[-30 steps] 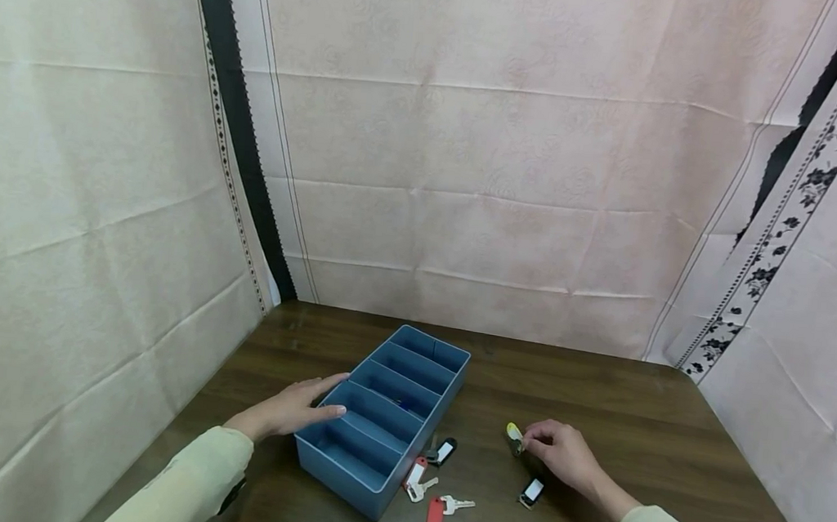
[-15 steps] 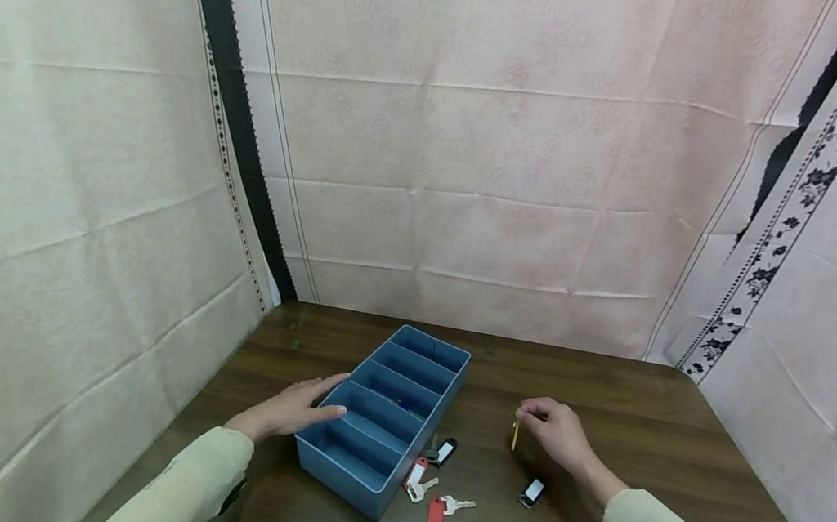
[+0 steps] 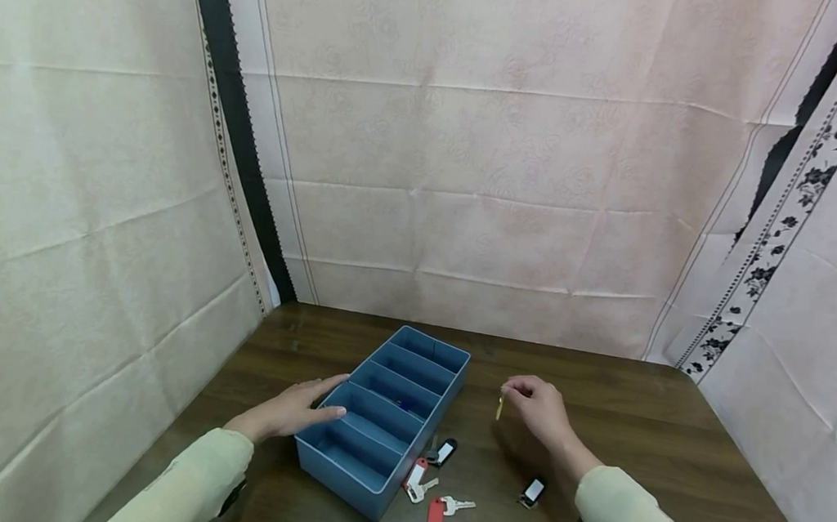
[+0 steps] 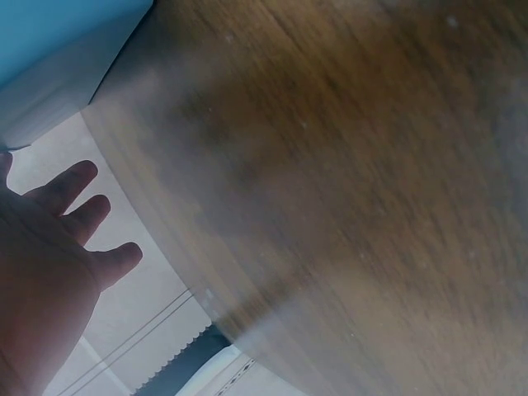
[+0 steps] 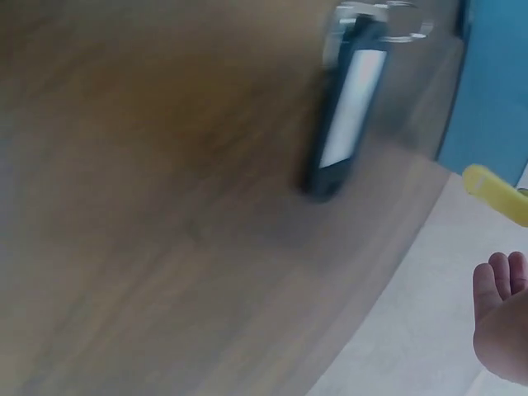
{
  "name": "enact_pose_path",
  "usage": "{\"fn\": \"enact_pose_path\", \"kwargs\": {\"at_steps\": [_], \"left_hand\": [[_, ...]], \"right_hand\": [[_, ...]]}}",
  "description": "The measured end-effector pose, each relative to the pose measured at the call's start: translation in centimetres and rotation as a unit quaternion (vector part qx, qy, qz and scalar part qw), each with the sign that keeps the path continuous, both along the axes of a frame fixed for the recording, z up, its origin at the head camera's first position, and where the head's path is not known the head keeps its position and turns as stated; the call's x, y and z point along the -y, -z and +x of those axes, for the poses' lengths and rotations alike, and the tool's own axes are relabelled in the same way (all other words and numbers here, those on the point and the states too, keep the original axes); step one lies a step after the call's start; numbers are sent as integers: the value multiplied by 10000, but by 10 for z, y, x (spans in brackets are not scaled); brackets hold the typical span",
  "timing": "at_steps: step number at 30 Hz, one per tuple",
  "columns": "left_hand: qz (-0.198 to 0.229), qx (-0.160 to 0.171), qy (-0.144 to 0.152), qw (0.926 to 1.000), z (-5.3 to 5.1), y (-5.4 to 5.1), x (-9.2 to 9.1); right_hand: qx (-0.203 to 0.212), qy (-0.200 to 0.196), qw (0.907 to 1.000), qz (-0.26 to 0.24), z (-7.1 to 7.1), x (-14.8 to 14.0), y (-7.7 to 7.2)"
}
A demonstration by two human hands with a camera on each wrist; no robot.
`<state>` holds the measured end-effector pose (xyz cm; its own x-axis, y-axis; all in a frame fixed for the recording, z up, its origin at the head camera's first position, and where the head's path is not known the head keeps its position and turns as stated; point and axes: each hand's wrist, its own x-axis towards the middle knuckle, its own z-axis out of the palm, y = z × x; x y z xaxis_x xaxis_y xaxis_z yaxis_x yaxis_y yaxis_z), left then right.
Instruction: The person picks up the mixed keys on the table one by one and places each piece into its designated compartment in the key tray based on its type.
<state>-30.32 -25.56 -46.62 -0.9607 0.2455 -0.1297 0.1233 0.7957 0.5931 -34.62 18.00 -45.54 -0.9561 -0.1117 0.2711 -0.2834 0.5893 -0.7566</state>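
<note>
A blue box (image 3: 342, 484) with several compartments stands at an angle on the wooden table. My left hand (image 3: 287, 408) rests on its left rim, fingers straight and spread, the thumb over the compartment edge; the left wrist view shows the fingers (image 4: 74, 177) beside the box wall. To the right of the box, my right hand (image 3: 543, 410) pinches a yellow key tag (image 3: 500, 407) above the table, seen edge-on and hanging down. The right wrist view shows the tag (image 5: 499, 196) too; any key on it is hidden. Something small and dark blue (image 3: 401, 405) lies in a middle compartment.
Between the box and the near edge lie a red tag (image 3: 435, 520) with a key (image 3: 457, 505), another red tag (image 3: 416, 472) with a key, and a black tag (image 3: 445, 452). A separate black tag (image 3: 531, 491) lies below my right hand. Cloth walls enclose the table (image 3: 643, 410).
My right hand has lifted the yellow key tag off the table and carried it away from me and slightly left. The left hand and the box stay put.
</note>
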Motion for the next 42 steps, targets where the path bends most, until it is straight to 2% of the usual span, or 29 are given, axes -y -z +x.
{"fn": "enact_pose_path", "kwargs": {"at_steps": [7, 13, 20, 26, 30, 33, 37, 42], "left_hand": [[19, -51, 121, 9999, 1, 0, 1], [31, -22, 35, 10000, 2, -1, 1], [19, -23, -23, 10000, 2, 0, 1], [45, -51, 35, 10000, 2, 0, 0], [34, -70, 34, 10000, 2, -1, 1], [81, -79, 81, 9999, 2, -1, 2], [153, -154, 251, 9994, 2, 0, 2], [171, -239, 387, 9988, 2, 0, 3]], "right_hand": [[198, 177, 9988, -416, -12, 22, -12], [170, 309, 9969, -699, -21, 37, -21], [49, 419, 9964, -730, -31, 53, -35], [-87, 361, 9957, -844, -35, 67, -46], [79, 307, 9944, -1011, -38, 79, -50], [54, 301, 9941, -1042, -41, 87, -52], [-53, 299, 9948, -974, -45, 96, -54], [33, 272, 9952, -941, -50, 106, -52]]}}
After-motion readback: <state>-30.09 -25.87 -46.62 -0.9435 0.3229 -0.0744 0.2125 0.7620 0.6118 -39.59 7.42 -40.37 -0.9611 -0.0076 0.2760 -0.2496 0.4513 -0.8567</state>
